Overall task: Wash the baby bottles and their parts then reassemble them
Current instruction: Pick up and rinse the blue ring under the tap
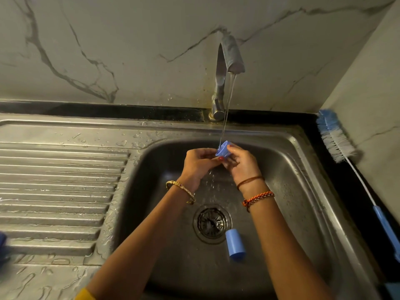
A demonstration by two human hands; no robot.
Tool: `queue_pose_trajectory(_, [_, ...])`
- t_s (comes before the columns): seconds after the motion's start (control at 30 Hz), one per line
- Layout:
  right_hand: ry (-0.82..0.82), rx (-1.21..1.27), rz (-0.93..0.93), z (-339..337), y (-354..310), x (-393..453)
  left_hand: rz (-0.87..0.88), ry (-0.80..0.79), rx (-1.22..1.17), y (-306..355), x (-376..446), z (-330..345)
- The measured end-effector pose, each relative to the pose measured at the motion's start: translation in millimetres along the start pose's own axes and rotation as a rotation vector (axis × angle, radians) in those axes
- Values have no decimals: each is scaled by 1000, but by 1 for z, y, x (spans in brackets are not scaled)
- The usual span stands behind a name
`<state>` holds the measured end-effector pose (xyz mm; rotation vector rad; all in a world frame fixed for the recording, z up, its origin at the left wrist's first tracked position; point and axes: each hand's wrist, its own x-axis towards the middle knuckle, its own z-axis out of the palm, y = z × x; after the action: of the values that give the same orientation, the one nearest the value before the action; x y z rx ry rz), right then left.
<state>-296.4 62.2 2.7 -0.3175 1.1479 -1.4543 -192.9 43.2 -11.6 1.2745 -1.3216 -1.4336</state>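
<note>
Filling most of the view, the steel sink (303,169) sits in a dark desk (357,202) below a marble-patterned wall (129,50), with its wet ribbed drainboard (60,187) spreading to the left of the basin. At the back a metal tap (225,68) arches forward and lets a thin stream of water (227,109) fall into the basin. Along the right edge, a long bottle brush (337,141) with blue and white bristles leans against the side wall, its thin stem running down to a blue handle. Both forearms reach in from the bottom of the view; the left wrist wears a gold bangle (180,190) and the right wrist carries orange and red threads (257,199). At the bottom of the basin lies the round drain strainer (211,223), and just right of it a blue bottle cap (234,244) rests on its side. Smaller still, up under the stream, the left hand (198,163) and right hand (240,163) meet with fingers curled, together pinching a small blue bottle part (223,149) right where the water lands; droplets scatter beneath them.
</note>
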Motion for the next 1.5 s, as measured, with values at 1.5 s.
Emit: queue_pose_trajectory(1.5, [54, -721, -180, -2, -13, -12, -315, 24, -161, 17, -11, -6])
